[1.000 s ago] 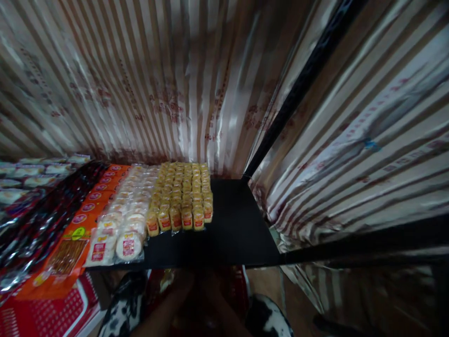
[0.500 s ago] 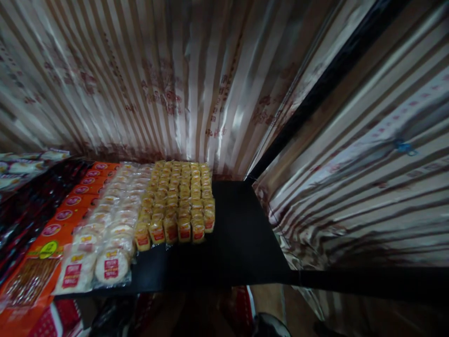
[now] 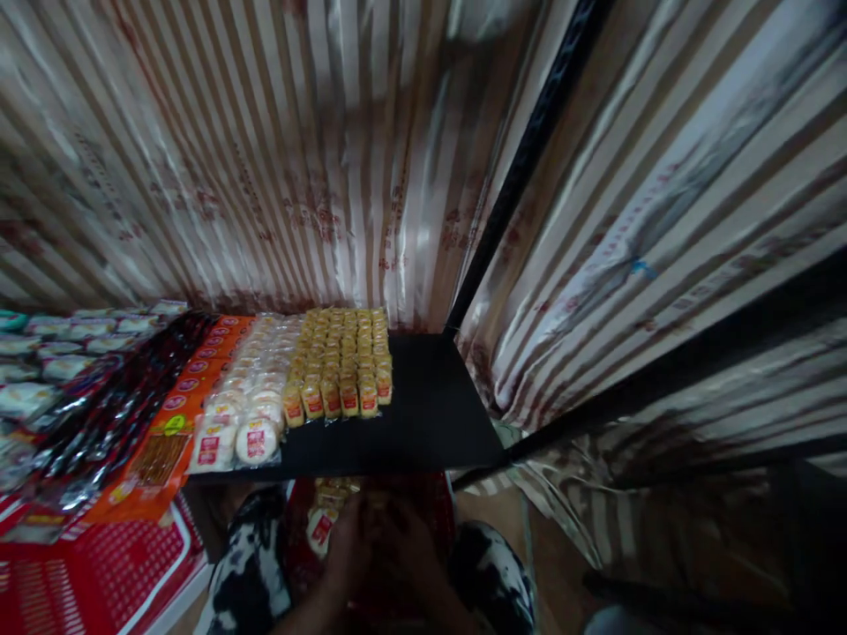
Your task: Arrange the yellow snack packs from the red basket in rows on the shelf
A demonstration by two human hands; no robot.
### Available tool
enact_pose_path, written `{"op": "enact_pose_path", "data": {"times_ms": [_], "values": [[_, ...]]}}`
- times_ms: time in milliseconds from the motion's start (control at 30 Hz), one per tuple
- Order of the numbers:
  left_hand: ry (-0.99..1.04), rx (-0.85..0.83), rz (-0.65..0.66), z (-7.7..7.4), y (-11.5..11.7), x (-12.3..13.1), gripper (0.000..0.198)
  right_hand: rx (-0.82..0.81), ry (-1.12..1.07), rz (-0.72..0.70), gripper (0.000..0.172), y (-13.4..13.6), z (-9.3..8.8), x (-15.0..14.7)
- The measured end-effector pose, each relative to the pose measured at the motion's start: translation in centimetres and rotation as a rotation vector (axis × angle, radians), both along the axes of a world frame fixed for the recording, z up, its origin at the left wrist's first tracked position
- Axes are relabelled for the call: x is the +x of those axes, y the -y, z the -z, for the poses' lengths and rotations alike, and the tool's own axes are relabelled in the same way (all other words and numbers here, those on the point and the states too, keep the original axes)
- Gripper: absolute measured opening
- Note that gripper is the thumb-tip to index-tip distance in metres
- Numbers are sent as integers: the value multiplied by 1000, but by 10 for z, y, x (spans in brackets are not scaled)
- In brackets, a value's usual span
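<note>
Low in the frame, between the knees, my left hand (image 3: pixel 350 538) and my right hand (image 3: pixel 405 529) are close together over a red basket (image 3: pixel 442 503). Both are dark and blurred, so their fingers and anything in them cannot be made out. Inside the basket, left of my left hand, lie a round white packaged item (image 3: pixel 321 529) and some small yellow packets (image 3: pixel 336 490). Above them, on the black shelf (image 3: pixel 430 414), stand rows of yellow packets (image 3: pixel 344 362) beside rows of white round packages (image 3: pixel 257 437).
Left on the shelf are orange packets (image 3: pixel 205 353), dark shiny packets (image 3: pixel 125 397) and white packets (image 3: pixel 59 366). A second red basket (image 3: pixel 119 564) stands bottom left. A black post (image 3: pixel 509 185) rises before the striped sheeting (image 3: pixel 357 132).
The view has shifted, showing more of the area below the shelf and to the left. Both hands, the knees and the basket between them now show. The shelf rows look the same.
</note>
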State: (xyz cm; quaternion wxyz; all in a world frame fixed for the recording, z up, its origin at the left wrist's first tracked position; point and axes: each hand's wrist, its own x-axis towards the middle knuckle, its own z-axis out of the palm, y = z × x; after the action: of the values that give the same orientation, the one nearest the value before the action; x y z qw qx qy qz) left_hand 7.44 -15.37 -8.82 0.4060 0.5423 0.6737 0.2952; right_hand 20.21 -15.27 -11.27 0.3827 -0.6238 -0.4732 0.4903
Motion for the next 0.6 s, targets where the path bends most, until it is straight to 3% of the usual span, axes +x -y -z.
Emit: {"op": "enact_pose_path", "data": {"times_ms": [167,367,467,600], "values": [[89,102,-1,-44,12,7,33,39,-102,17,41,14,-39,19],[263,245,25,-93,-28,26,33,212,-336,-30,37,-24,-88,25],[251,312,-29,-104,-51,29,37,312,-267,45,34,-55,-100,23],[124,340,-123,-102,-70,27,35,384,-176,169,30,-95,-97,19]]}}
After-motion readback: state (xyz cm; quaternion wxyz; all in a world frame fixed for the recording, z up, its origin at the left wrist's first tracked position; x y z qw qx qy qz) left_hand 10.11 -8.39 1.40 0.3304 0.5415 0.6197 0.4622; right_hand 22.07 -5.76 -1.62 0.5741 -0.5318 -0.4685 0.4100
